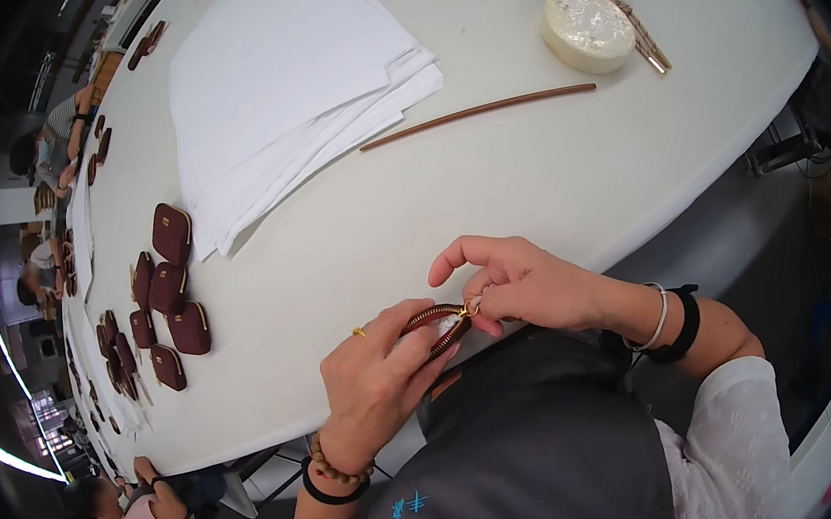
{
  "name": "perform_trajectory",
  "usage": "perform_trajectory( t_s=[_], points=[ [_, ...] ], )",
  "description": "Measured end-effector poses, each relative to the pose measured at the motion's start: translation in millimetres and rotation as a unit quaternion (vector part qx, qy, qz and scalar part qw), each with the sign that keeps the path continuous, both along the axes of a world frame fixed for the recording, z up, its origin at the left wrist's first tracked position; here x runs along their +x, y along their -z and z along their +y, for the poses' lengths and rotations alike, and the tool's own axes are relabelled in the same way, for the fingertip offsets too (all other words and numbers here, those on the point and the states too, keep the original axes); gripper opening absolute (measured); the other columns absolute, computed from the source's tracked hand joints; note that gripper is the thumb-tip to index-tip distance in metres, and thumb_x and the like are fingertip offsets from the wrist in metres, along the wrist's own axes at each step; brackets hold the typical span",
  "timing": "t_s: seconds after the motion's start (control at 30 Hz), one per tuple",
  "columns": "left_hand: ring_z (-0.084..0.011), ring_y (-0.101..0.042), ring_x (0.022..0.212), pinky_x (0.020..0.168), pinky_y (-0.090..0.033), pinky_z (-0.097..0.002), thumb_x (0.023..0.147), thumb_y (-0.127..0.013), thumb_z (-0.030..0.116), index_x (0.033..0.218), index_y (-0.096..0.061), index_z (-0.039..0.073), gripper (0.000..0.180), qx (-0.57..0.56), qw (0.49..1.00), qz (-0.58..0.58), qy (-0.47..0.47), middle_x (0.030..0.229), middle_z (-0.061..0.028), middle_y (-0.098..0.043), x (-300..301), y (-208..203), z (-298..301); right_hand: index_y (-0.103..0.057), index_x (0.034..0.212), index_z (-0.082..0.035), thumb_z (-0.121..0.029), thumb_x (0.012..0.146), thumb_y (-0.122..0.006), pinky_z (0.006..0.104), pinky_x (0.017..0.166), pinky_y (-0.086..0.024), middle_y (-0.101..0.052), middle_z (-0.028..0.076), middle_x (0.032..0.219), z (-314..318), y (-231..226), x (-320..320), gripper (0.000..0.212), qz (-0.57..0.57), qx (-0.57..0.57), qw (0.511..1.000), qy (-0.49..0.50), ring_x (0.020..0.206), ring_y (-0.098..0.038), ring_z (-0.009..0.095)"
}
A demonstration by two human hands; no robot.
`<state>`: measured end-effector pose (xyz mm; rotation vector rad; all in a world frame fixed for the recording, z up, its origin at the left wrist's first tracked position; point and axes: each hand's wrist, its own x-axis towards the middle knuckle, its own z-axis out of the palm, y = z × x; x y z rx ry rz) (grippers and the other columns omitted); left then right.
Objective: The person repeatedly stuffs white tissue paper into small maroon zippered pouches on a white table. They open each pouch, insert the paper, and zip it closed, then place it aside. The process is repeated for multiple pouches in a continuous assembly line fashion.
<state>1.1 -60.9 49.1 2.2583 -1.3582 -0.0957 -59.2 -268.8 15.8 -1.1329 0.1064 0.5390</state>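
A small dark-red zip pouch (446,341) is gripped in my left hand (374,381), its gold-toothed zipper spread apart and something white showing inside. My right hand (538,289) pinches the gold zipper pull (472,307) at the pouch's end between thumb and fingertips, with the index finger raised and curved away. Both hands are close together over the table's near edge, just above my grey apron (538,441).
Several finished-looking maroon pouches (169,288) lie in a group at left. White sheets (283,77) cover the table's far middle. A thin brown rod (479,116) lies beside them, near a round cream-coloured roll (587,33). Other people (146,509) sit along the far left side.
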Motion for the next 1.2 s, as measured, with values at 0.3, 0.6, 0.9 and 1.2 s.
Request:
perform_trajectory(
  t_s=[0.3,0.6,0.9,1.2],
  points=[
    [-0.0220,-0.068,0.081,0.062,-0.052,-0.0286,0.070,-0.080,0.013,0.090,-0.067,0.005,0.026,-0.072,0.997,-0.016,-0.029,0.108,-0.0119,-0.067,-5,9,10,-0.051,0.114,-0.003,-0.007,0.081,-0.051,0.0414,0.058,-0.044,-0.059,0.014,0.061,14,-41,10,0.033,-0.279,-0.307,0.909,-0.031,0.058,-0.058,0.032],
    [-0.0285,-0.062,0.091,0.076,-0.050,-0.0352,0.070,-0.076,0.003,0.096,-0.071,0.002,0.026,-0.153,0.986,-0.006,-0.072,0.110,-0.0155,-0.066,-23,32,24,-0.049,0.110,-0.001,-0.008,0.079,-0.057,0.0398,0.051,-0.046,-0.058,0.011,0.058,26,-41,7,0.033,-0.351,-0.386,0.853,-0.026,0.053,-0.060,0.032],
    [-0.0310,-0.057,0.110,0.095,-0.047,-0.0406,0.089,-0.068,0.032,0.112,-0.056,0.005,0.037,-0.331,0.903,0.244,-0.124,0.128,-0.0206,-0.048,-29,57,33,-0.052,0.110,-0.001,-0.007,0.080,-0.051,0.0446,0.052,-0.044,-0.058,0.014,0.057,13,-52,11,0.030,-0.267,-0.348,0.898,-0.007,0.054,-0.058,0.036],
    [-0.0315,-0.062,0.101,0.084,-0.052,-0.0376,0.083,-0.072,0.025,0.094,-0.062,0.006,0.025,-0.301,0.950,0.058,-0.065,0.120,-0.0167,-0.058,-19,25,37,-0.046,0.118,0.002,0.002,0.085,-0.046,0.0211,0.049,-0.041,-0.055,0.002,0.057,40,-44,8,0.033,-0.163,-0.178,0.962,0.128,0.050,-0.052,0.008]
  ],
)
